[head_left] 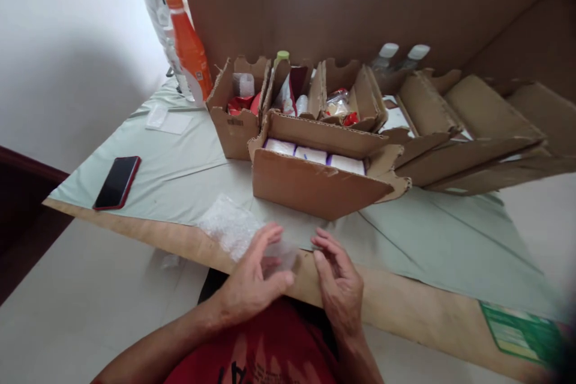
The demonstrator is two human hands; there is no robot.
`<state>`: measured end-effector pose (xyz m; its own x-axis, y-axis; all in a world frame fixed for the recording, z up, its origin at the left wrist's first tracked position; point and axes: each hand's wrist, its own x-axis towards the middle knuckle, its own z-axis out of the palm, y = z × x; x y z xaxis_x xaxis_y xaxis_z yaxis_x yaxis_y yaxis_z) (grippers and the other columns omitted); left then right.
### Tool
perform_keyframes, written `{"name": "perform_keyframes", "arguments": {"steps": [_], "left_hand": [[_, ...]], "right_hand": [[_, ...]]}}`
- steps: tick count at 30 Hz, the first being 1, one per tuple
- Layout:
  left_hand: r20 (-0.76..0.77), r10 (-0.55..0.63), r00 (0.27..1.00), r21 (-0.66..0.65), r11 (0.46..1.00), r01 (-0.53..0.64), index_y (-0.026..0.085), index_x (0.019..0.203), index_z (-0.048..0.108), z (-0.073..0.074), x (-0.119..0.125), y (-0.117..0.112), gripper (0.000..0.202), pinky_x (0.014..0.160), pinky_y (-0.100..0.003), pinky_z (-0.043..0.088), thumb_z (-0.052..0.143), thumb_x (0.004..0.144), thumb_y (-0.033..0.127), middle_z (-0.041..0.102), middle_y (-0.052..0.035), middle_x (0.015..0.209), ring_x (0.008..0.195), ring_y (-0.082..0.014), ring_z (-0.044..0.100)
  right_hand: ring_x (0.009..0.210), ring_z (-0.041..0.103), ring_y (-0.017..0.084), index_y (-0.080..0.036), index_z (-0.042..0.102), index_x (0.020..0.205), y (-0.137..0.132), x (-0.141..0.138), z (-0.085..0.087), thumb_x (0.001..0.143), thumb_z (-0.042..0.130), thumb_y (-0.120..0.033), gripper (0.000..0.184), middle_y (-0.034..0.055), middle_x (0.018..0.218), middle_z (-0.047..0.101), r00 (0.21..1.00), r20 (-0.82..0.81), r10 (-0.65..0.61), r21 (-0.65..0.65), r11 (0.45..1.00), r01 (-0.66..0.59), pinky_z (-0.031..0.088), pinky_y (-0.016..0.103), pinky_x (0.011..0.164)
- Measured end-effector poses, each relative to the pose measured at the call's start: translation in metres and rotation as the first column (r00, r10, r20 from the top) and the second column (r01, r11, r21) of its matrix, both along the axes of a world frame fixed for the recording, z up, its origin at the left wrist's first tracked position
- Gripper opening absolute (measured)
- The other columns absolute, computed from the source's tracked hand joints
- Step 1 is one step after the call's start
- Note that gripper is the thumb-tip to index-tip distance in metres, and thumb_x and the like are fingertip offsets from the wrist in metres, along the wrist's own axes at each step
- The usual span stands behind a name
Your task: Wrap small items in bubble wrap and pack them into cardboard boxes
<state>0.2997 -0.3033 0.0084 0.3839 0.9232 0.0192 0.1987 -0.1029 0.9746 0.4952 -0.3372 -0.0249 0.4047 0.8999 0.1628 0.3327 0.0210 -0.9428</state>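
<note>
My left hand (258, 273) is at the table's front edge, thumb and curved fingers apart. A piece of thin clear plastic (287, 256) shows between them; I cannot tell whether the hand touches it. Crumpled clear bubble wrap (231, 225) lies on the cloth just beyond that hand. To the right, my right hand (339, 282) is half curled, its thumb apart from the fingertips, with nothing visible in it. Beyond both hands stands a long open cardboard box (310, 183) holding a row of white packs with purple edges (310, 155).
Behind stands a row of cardboard bins (238, 132) with packets and bottles. An orange bottle (189, 48) and a phone (117, 183) are at the left. A green printed sheet (517, 333) lies at the front right. A tall cardboard panel (360, 0) closes the back.
</note>
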Motion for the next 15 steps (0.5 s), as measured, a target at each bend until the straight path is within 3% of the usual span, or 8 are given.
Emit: {"name": "perform_keyframes", "arguments": {"steps": [2,5,8,11,13,15], "left_hand": [[0.068,-0.179,0.982,0.032,0.984,0.177,0.029,0.146,0.052,0.012,0.012,-0.010,0.060,0.106,-0.049,0.057,0.070,0.089,0.030,0.046,-0.0163,0.161,0.140,-0.0327,0.057],[0.038,-0.292,0.956,0.238,0.932,0.275,0.027,0.128,0.068,0.025,0.007,-0.011,0.040,0.102,-0.047,0.059,0.067,0.090,0.018,0.073,-0.0127,0.129,0.119,-0.0282,0.070],[-0.015,-0.109,0.994,0.376,0.920,0.107,0.025,0.113,0.073,0.026,-0.015,-0.002,0.028,0.085,-0.037,0.062,0.060,0.093,0.011,0.079,-0.0073,0.099,0.095,-0.0212,0.075],[-0.135,0.166,0.977,0.431,0.897,-0.093,0.024,0.110,0.072,0.018,-0.039,0.013,0.023,0.086,-0.035,0.060,0.057,0.096,0.013,0.077,-0.0058,0.099,0.095,-0.0196,0.073],[-0.271,0.233,0.934,0.459,0.884,-0.087,0.024,0.112,0.071,0.007,-0.051,0.026,0.023,0.093,-0.038,0.058,0.055,0.098,0.016,0.076,-0.0070,0.107,0.104,-0.0217,0.071],[-0.432,0.225,0.874,0.464,0.886,0.001,0.022,0.114,0.071,-0.008,-0.058,0.038,0.023,0.098,-0.043,0.056,0.055,0.097,0.020,0.074,-0.0094,0.115,0.110,-0.0255,0.068]], "right_hand": [[0.125,0.066,0.027,-0.022,0.073,0.110,0.002,0.006,0.002,0.094,0.064,-0.038,0.024,0.0138,0.134,0.070,0.997,0.002,-0.081,0.044,0.996,0.081,0.053,0.050,0.106],[0.124,0.067,0.027,-0.021,0.072,0.109,-0.001,0.018,0.007,0.094,0.064,-0.036,0.023,0.0135,0.132,0.071,0.988,0.049,-0.147,0.087,0.986,0.142,0.052,0.050,0.106],[0.120,0.068,0.027,-0.023,0.073,0.110,-0.010,0.018,0.014,0.095,0.062,-0.030,0.020,0.0119,0.129,0.072,0.979,0.164,-0.122,0.117,0.988,0.103,0.053,0.051,0.104],[0.116,0.070,0.027,-0.027,0.071,0.117,-0.013,-0.003,0.031,0.095,0.058,-0.019,0.026,0.0094,0.127,0.073,0.947,0.322,0.009,0.174,0.982,-0.068,0.055,0.050,0.101],[0.112,0.071,0.026,-0.028,0.069,0.121,-0.007,-0.026,0.045,0.096,0.056,-0.015,0.031,0.0085,0.125,0.074,0.879,0.444,0.175,0.202,0.936,-0.288,0.054,0.048,0.097],[0.111,0.070,0.026,-0.025,0.068,0.121,0.004,-0.048,0.055,0.097,0.056,-0.017,0.029,0.0090,0.124,0.075,0.739,0.552,0.386,0.112,0.844,-0.524,0.054,0.046,0.095]]}}
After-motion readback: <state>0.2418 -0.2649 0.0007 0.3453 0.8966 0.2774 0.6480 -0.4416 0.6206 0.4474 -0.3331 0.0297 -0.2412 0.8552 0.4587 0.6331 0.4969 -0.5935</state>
